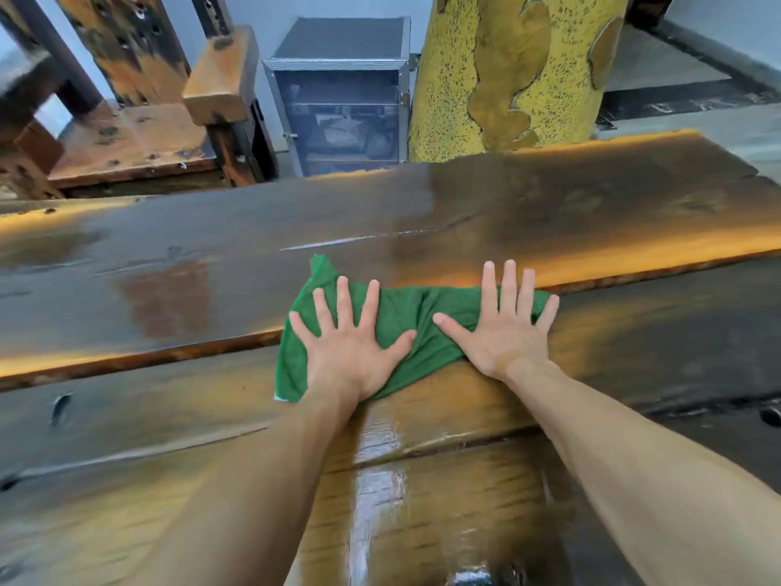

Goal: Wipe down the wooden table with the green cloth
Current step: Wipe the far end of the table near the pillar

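Head view: the left hand (353,346) and right hand (505,332) press flat, fingers spread, on the green cloth (401,319) bunched mid-surface (169,416), wiping evidently under way, with a wet sheen on the near planks and far plank and ends apparently outstanding.

Both hands press flat on the green cloth (403,319), which lies bunched on the dark, glossy wooden table (169,285): the left hand (353,342) on its left part, the right hand (505,327) on its right end, fingers spread and straight. Beyond the table's far edge stand a yellow speckled pillar (448,78), a metal-framed case (338,99) and a wooden bench (139,137)
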{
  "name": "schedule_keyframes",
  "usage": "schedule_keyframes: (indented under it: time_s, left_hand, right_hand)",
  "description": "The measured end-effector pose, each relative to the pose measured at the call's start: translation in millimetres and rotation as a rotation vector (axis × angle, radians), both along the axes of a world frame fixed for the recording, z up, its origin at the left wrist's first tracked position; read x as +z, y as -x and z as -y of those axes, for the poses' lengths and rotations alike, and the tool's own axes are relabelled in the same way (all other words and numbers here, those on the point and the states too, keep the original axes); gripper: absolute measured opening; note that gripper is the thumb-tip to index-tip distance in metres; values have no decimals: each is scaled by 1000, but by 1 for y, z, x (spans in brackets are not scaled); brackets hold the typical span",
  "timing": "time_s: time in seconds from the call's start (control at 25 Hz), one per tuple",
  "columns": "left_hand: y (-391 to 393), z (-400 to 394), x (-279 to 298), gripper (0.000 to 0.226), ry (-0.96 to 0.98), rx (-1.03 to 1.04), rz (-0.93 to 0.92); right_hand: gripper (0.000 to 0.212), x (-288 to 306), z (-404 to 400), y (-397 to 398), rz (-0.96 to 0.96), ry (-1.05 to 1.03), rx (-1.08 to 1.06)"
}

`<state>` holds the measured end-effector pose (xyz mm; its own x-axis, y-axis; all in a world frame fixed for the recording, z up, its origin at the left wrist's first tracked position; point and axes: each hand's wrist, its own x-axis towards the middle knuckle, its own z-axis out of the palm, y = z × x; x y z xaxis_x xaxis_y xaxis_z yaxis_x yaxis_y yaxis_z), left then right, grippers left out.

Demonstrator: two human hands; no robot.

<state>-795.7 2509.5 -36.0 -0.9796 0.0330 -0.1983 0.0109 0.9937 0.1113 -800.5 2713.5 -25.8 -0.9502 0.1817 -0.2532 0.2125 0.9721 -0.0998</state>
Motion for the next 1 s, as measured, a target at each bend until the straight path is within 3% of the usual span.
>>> schedule_keyframes:
  time_s: [0.52,1.0]
  left_hand:
    - [-235,3,3,90,30,91,70]
    - [-442,12,4,94,30,67,87]
  right_hand:
    - [115,32,17,-191,340,12,138]
    - [114,39,27,-409,371,36,71]
